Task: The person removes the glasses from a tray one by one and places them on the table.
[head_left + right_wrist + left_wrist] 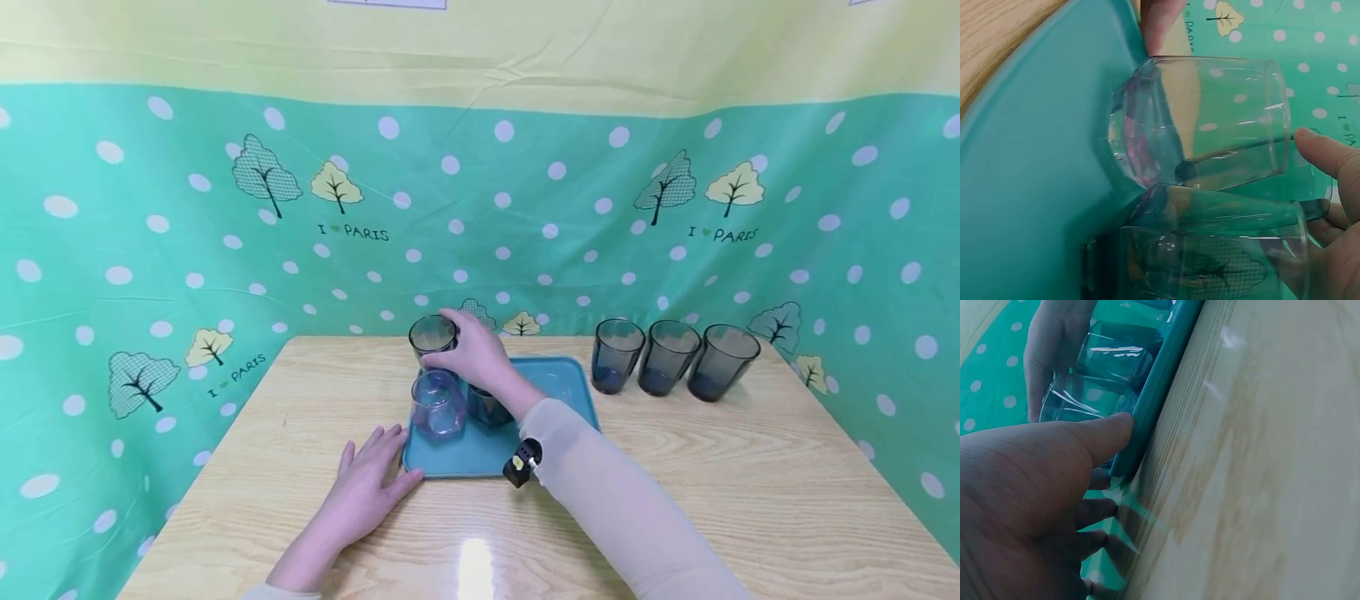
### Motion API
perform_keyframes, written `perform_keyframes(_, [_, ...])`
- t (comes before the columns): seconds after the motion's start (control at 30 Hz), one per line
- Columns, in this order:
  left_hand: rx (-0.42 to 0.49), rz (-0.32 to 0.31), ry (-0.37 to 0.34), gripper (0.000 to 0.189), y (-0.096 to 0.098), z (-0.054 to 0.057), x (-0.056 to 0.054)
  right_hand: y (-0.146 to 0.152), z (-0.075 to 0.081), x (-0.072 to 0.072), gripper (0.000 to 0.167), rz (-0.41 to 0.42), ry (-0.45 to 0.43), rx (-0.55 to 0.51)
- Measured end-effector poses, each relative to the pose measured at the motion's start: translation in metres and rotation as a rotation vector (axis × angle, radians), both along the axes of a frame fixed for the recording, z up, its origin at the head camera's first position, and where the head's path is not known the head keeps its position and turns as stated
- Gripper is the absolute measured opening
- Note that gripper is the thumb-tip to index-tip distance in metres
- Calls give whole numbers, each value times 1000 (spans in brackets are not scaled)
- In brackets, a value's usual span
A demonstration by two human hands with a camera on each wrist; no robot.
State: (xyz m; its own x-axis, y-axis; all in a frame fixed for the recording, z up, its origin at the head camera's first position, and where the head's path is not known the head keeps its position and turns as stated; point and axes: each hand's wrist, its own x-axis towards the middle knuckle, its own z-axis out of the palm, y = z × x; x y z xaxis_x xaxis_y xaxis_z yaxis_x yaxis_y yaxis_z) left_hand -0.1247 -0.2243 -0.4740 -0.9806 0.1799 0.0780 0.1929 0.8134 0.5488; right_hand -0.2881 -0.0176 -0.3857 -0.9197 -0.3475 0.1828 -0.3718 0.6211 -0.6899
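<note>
Right hand [474, 354] pinches the smoky glass [431, 333] near its rim, at the back-left of the blue tray [457, 460], just behind the clear glass [438, 408]; base hidden, can't tell if it's seated. Left hand [367, 487] lies spread at the tray's near-left corner. Smoky glass looks stiff, smooth, probably slippery and breakable, moderate weight. Best hold: upper outer wall, light even squeeze, clear of its neighbour.
</note>
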Motion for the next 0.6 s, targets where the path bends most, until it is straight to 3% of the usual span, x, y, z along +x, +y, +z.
perform_keyframes(0.6, [-5, 3, -17, 71, -1, 0, -1, 17, 34, 20, 89, -7, 55, -155])
